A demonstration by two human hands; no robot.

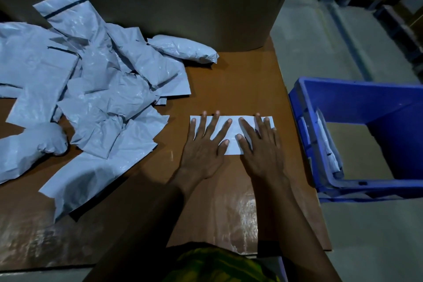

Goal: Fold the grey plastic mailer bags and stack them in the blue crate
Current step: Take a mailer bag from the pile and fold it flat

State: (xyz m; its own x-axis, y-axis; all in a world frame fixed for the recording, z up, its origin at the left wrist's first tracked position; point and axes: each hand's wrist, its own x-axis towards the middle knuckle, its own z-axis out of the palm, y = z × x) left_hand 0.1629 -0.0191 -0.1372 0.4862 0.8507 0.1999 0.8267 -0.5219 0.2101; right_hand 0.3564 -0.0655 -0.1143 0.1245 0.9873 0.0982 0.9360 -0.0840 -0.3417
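A folded grey mailer bag (232, 131) lies flat as a narrow rectangle on the brown table (229, 80). My left hand (203, 144) presses on its left part with fingers spread straight. My right hand (261, 144) presses flat on its right part, fingers straight. A loose pile of unfolded, crumpled grey mailer bags (87, 89) covers the table's left half. The blue crate (343, 103) stands on the floor to the right of the table, with folded grey bags (328, 144) leaning upright against its near-left wall.
A large cardboard wall (183, 2) rises behind the table. Two stuffed, rolled grey bags lie at the pile's back right (183, 48) and front left (34, 146). Grey concrete floor (320, 41) and dark shelving lie to the right.
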